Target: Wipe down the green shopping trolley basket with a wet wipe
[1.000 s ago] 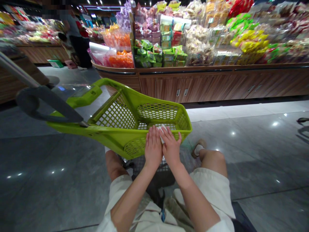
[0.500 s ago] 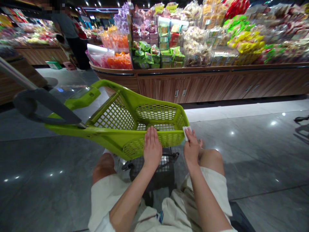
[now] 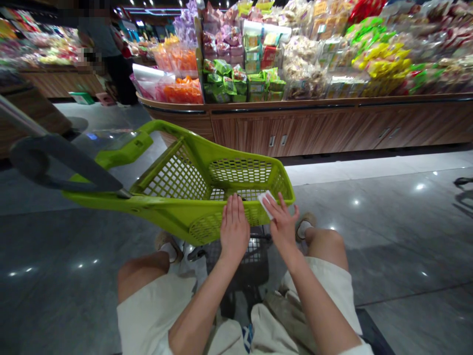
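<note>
Head view: your left hand (image 3: 235, 231) lies flat, fingers together, over the green cart basket's (image 3: 192, 211) near rim, while your right hand (image 3: 284, 224), fingers spread, holds a white cloth (image 3: 264, 203) against that rim.

Along the near rim of one green cart basket (image 3: 166, 204), I count two hands, my left hand (image 3: 235, 226) and right hand (image 3: 284, 224), and one white wipe (image 3: 263, 198) toward the right corner. I count two shoes (image 3: 310, 219), plus at least four door handles (image 3: 272, 141) on the long counter (image 3: 240, 130).
</note>
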`<action>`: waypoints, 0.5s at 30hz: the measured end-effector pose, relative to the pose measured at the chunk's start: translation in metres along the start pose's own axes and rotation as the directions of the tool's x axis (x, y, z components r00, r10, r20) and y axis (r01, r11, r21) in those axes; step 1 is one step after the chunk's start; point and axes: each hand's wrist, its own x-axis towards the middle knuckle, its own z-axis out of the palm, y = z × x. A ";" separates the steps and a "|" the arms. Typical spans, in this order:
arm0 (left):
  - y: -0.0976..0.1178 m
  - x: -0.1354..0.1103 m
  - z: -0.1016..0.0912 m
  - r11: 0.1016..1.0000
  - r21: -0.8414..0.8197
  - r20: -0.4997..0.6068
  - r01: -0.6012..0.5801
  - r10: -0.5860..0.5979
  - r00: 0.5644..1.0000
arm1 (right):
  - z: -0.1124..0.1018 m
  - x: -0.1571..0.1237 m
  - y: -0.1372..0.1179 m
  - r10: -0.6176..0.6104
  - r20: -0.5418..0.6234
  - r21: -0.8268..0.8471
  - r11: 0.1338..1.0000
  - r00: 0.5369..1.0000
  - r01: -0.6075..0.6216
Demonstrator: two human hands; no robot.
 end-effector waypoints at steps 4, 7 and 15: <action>0.000 0.000 0.000 1.000 -0.011 -0.003 -0.003 0.003 1.000 | -0.008 -0.007 0.045 0.205 -0.111 0.014 0.979 0.972 -0.205; 0.001 0.000 0.001 1.000 -0.017 -0.011 0.011 -0.011 1.000 | -0.006 -0.004 0.041 0.278 -0.159 -0.017 0.959 0.947 -0.284; -0.002 -0.002 0.006 1.000 0.023 -0.021 0.000 0.000 1.000 | 0.022 0.010 -0.063 -0.023 0.032 0.067 0.998 0.999 0.021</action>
